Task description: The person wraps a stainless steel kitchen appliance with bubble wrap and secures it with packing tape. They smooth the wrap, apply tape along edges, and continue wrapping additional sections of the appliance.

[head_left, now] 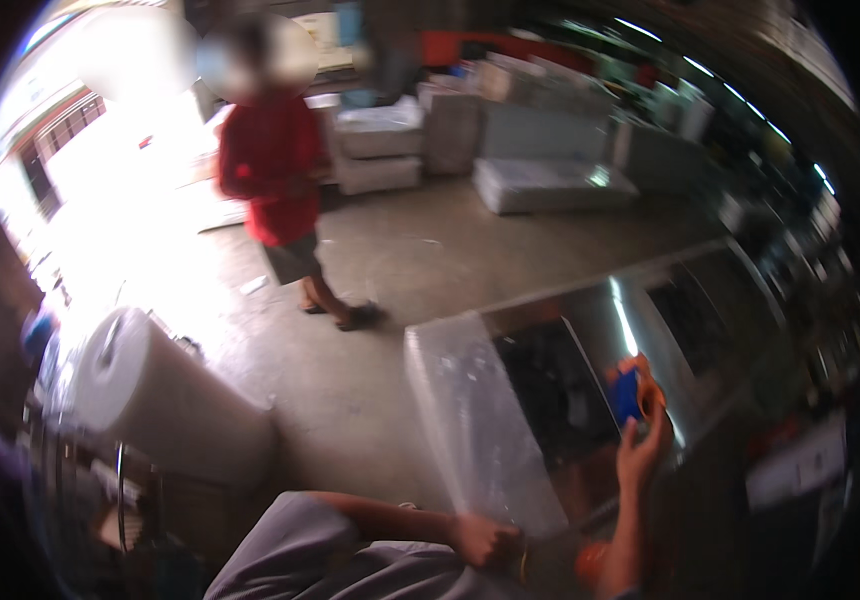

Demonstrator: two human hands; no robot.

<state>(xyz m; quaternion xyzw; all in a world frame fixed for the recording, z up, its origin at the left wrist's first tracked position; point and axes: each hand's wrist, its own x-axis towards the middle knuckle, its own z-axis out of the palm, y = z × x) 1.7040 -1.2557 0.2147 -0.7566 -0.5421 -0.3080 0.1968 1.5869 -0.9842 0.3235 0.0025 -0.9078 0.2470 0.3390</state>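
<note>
My right hand (642,445) is raised over a large box-shaped unit (480,410) with dark glassy panels and clear plastic wrap. Its fingers are closed round an orange-and-blue tape dispenser (628,394). Lower down, my left hand (490,542) is curled into a fist by the unit's near edge. A thin yellowish strip shows beside that fist; whether the fingers hold it or anything else cannot be made out. Motion blur softens both hands.
A big roll of whitish wrapping sheet (180,400) stands tilted at the left. Beyond the unit a person in a red top (275,165) stands on the concrete floor (400,255). Wrapped boxes (380,150) and a low wrapped slab (550,187) line the back.
</note>
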